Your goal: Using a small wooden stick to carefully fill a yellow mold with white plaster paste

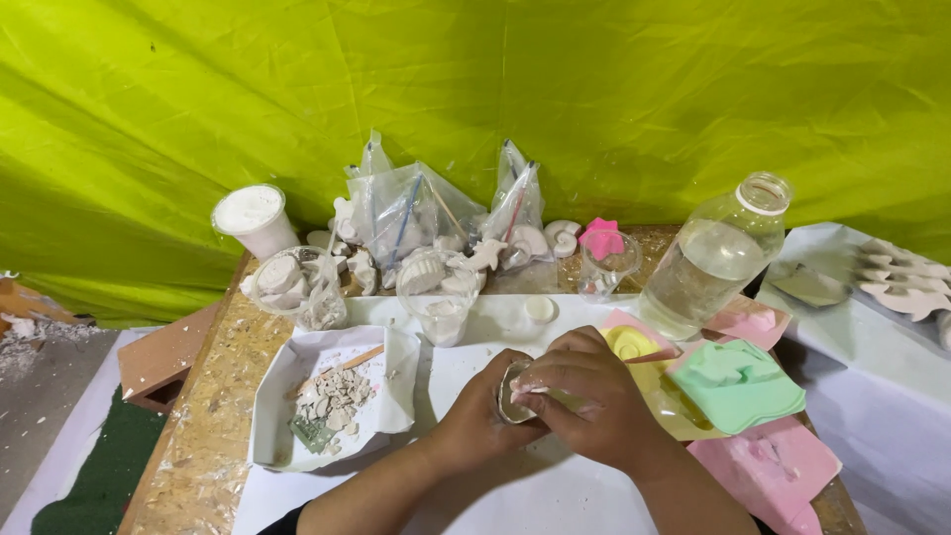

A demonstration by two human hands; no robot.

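Green tarp behind my chipboard bench (213, 416). My left hand (475, 421) and right hand (584, 396) close around a small grey mould (511, 396) at centre. White tray (272, 416) holds plaster shards; bottle (713, 260) holds clear water.

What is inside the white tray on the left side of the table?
The white tray holds broken white plaster pieces, a thin wooden stick and a small green-grey scrap. Anything beneath the pieces is hidden.
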